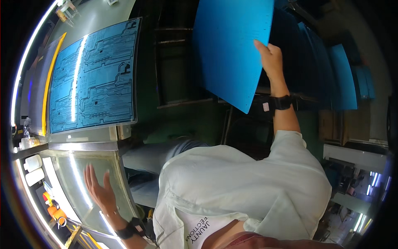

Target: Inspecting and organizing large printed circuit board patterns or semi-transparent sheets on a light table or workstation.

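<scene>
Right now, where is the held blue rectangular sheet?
In the head view, the blue rectangular sheet is at top, right of centre, its right edge in the right hand.

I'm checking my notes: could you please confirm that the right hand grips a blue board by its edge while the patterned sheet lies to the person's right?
Not quite: the head view shows the patterned sheet lying to the person's left. The right hand does grip a blue board by its edge.

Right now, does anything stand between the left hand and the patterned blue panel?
Yes: in this view a pale metal rail crosses the gap between the left hand and the patterned blue panel; its height is unclear.
</scene>
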{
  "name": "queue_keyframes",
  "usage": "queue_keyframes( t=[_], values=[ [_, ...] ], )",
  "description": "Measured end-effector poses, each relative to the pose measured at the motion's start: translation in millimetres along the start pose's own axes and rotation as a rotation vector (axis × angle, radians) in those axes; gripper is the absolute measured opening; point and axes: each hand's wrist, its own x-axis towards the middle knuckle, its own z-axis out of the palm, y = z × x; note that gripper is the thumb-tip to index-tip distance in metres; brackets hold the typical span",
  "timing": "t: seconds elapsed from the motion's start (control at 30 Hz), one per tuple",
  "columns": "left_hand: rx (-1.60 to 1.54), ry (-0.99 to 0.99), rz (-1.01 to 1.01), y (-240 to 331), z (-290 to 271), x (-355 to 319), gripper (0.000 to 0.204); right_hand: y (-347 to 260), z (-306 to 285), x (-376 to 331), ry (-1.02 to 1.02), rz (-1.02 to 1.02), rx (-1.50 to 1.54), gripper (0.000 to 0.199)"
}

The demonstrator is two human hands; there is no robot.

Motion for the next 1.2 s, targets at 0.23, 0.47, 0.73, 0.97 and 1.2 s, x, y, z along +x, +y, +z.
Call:
queue_keyframes(
  t=[0.23, 0.47, 0.73, 0.97, 1.2],
  values=[
    [-1.117, -0.633, -0.079, 130, 36, 74, 0.047, -60, -57, -53, 0.167, -0.113, 0.619, 0.026],
    [-2.341, -0.578, -0.11, 200, 17, 87, 0.066, -79, -9, -102, 0.055, -0.169, 1.053, 0.029],
    [-2.269, 0.477, -0.666, 70, 8, 56, 0.038, -59, 116, -111, -0.619, -0.244, 1.013, 0.021],
    [-2.079, 0.797, -0.651, -53, 3, -81, 0.037, -99, 206, -141, -1.386, 0.143, 1.611, 0.028],
    [-2.17, 0.872, -0.688, -53, 23, -97, 0.042, -163, 219, -231, -1.368, 0.051, 1.246, 0.018]
  ],
)
